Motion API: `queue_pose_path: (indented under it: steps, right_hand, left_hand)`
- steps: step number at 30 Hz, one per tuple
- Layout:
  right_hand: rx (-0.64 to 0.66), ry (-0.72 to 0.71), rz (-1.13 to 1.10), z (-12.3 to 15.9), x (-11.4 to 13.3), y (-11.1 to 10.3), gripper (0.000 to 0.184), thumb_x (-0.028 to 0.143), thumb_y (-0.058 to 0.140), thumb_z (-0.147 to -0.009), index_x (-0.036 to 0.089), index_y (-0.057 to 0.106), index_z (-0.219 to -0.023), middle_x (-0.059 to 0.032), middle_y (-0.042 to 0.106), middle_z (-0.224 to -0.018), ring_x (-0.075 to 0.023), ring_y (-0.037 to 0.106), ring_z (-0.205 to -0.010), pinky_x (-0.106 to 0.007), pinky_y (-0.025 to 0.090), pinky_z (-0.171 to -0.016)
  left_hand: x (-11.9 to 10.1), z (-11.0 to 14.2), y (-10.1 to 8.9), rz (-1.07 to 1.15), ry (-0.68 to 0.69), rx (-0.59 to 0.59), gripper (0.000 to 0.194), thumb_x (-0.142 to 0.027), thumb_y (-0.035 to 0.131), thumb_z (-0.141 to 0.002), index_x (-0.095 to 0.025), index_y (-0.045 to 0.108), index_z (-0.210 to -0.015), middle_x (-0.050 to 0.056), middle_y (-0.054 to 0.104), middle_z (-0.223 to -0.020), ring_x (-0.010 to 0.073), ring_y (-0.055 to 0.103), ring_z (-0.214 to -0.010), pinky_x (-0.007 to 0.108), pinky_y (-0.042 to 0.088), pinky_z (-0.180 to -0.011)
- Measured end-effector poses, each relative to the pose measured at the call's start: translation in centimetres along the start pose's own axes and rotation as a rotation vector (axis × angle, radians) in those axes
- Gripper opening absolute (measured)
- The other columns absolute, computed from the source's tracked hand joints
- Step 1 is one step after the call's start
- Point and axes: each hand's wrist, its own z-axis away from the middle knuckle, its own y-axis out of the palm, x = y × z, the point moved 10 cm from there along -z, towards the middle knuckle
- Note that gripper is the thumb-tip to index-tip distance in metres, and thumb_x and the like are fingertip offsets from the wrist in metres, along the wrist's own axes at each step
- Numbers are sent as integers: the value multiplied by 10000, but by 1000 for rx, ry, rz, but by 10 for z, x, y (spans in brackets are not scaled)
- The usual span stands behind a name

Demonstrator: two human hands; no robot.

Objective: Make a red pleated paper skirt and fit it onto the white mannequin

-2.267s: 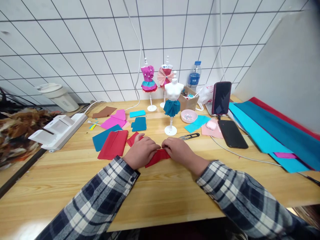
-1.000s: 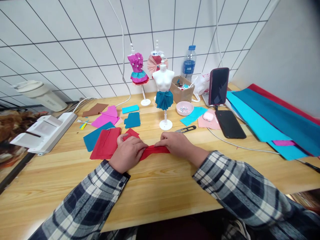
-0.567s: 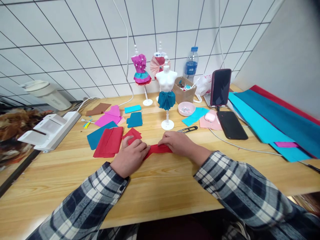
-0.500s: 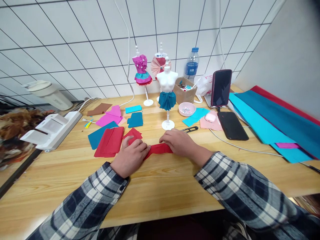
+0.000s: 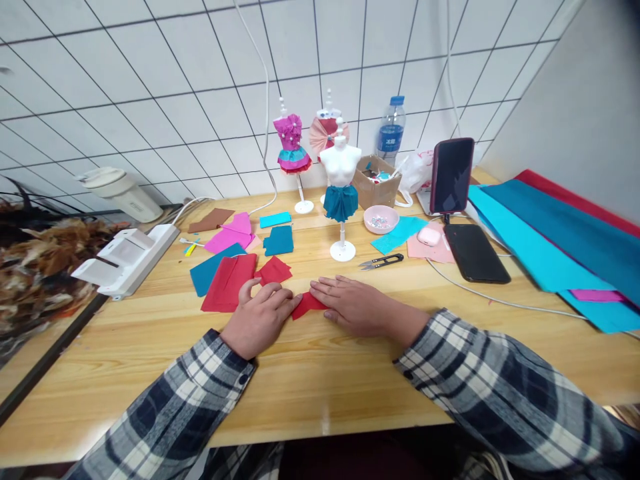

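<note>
A folded strip of red paper (image 5: pixel 306 304) lies on the wooden table (image 5: pixel 320 393) between my hands. My right hand (image 5: pixel 353 306) lies flat on it with fingers stretched out, covering most of the strip. My left hand (image 5: pixel 260 315) rests on the strip's left end, fingers extended and pressing down. Just beyond my left hand lie a small red paper piece (image 5: pixel 274 270) and a larger red folded sheet (image 5: pixel 229 282).
A white mannequin with a teal skirt (image 5: pixel 341 193) stands behind my hands, two dressed mannequins (image 5: pixel 293 152) farther back. Thread snips (image 5: pixel 381 261), a bead dish (image 5: pixel 381 219), a black phone (image 5: pixel 477 253), an upright phone (image 5: pixel 451 175), coloured paper sheets (image 5: pixel 555 247) and a white power strip (image 5: pixel 125 260) surround them.
My right hand has flattened and slid left over the red strip, so less of it shows. My left hand stays on its left end. The view has shifted slightly.
</note>
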Motion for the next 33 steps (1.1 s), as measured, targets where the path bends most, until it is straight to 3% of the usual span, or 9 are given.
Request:
queue_pose_path:
  steps: [6,9,13,16,18,21,25,28,33]
  right_hand:
    - [25,-1,24,1,1,1,536,334,346,-995,141,367,-1495,-111,366,-1556,-248,321,-1442,-484,231,-1187]
    - [27,11,31,2,1,2,566,364,375,-986,141,345,-1505,-114,348,-1563,-257,315,-1444,-497,216,-1189]
    - [5,8,22,1,4,-3,562,402,348,-1001,128,370,-1491,-123,377,-1548,-269,315,-1442,-508,230,-1176]
    - [-54,34,-6,0,0,-14,499,373,332,-1014,186,420,-1468,-107,475,-1488,-261,413,-1380,-488,326,-1111]
    - [-130,114,-33,0,-10,-24,456,335,337,-1017,215,464,-1438,-101,568,-1404,-241,529,-1268,-438,400,-1036]
    - [-256,275,-70,5,-32,-38,404,284,348,-1014,183,565,-1339,-97,659,-1277,-209,603,-1148,-357,426,-979]
    - [-274,460,-40,10,-51,-39,336,386,476,-970,178,670,-1149,-100,705,-1101,-229,622,-1044,-354,428,-922]
    - [-253,519,-10,10,-52,-38,323,471,571,-907,199,702,-1022,-90,696,-1019,-247,612,-1000,-377,413,-886]
    - [-223,411,-181,5,-37,-39,335,500,509,-934,259,721,-1029,-34,733,-1003,-209,623,-987,-343,386,-856]
  left_hand:
    - [4,8,-9,-18,-25,-40,311,-183,538,-899,-323,698,-1125,51,711,-1147,283,578,-1102,557,217,-1046]
    - [14,7,-14,78,-80,-49,273,-227,529,-905,-333,726,-1061,50,699,-1154,286,575,-1112,571,231,-1045]
    - [56,4,-21,426,-408,-150,349,-370,480,-940,-220,676,-1187,95,698,-1078,241,623,-998,427,438,-913]
    - [66,-9,-7,568,-530,-46,381,-468,501,-918,-184,728,-1032,82,720,-977,219,643,-895,352,477,-807]
    - [60,-20,4,511,-526,72,300,-459,585,-860,-207,747,-865,59,727,-896,228,643,-867,362,452,-796]
    - [50,-30,19,432,-501,178,153,-377,680,-781,-233,731,-794,30,721,-847,238,642,-861,366,413,-774]
    - [38,-34,25,461,-393,148,137,-354,671,-797,-223,708,-796,27,721,-857,217,638,-851,347,398,-759]
    - [33,-33,12,394,-288,52,142,-349,642,-841,-223,705,-827,40,724,-899,220,627,-906,382,387,-830]
    - [16,-28,-31,189,-93,-159,145,-301,586,-913,-255,716,-867,37,736,-953,225,619,-954,471,300,-959]
